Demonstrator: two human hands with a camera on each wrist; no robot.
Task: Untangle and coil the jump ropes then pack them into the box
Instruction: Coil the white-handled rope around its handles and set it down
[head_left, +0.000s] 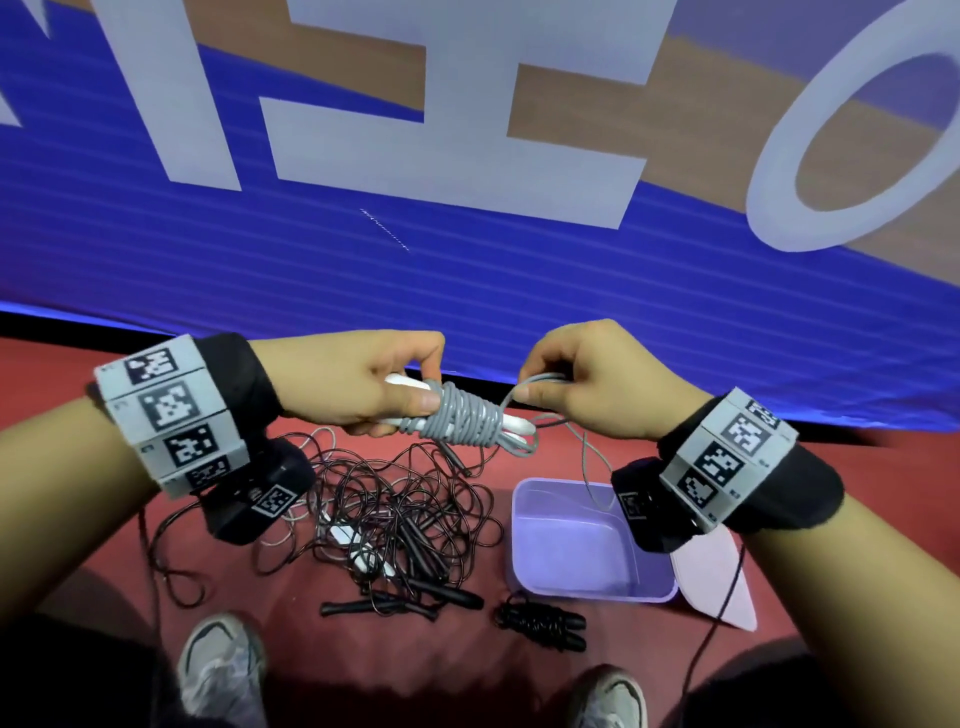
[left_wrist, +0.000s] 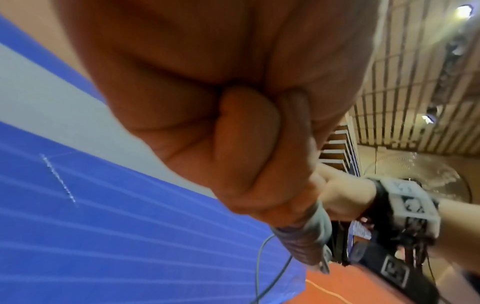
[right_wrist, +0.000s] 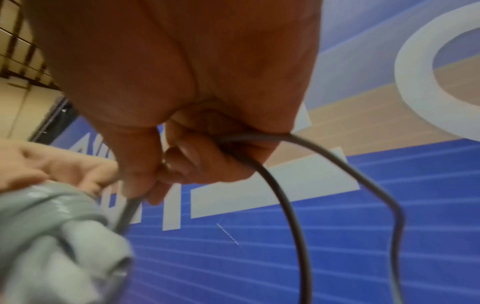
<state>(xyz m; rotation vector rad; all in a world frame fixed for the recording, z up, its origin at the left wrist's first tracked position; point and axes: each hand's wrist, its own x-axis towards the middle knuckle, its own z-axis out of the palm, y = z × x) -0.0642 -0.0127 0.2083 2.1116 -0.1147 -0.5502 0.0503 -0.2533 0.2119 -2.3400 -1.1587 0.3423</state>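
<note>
Nearest the camera, two grey sneakers (head_left: 221, 665) stand on the red floor (head_left: 72, 545). Just beyond them a coiled black jump rope (head_left: 543, 626) lies on the floor, beside the near wall of the purple box (head_left: 524, 525). The box is open and a pale pink lid (head_left: 719, 577) lies just beside it, on its right. To the left of the box a tangle of black jump ropes (head_left: 400, 519) spreads over the floor, with white handles (head_left: 358, 551) mixed into it.

Above the tangle both hands work at the grey jump rope (head_left: 465, 413). The left hand (head_left: 358, 384) grips the paired white handles with fingers and thumb curled round them; grey cord is wound tightly around the handles in many turns. The right hand (head_left: 587, 384) pinches the free cord (right_wrist: 283, 185) between thumb and curled fingers, close to the wound bundle. A slack loop of cord hangs from this hand down toward the box.

Each wrist carries a black strap with a grey block (head_left: 174, 410) bearing black-and-white square markers.

Farthest away stands a blue banner (head_left: 311, 270) with large white letters. The letters are cropped; a ring shape like an "O" (head_left: 852, 140) appears at right. No brand name is legible.
</note>
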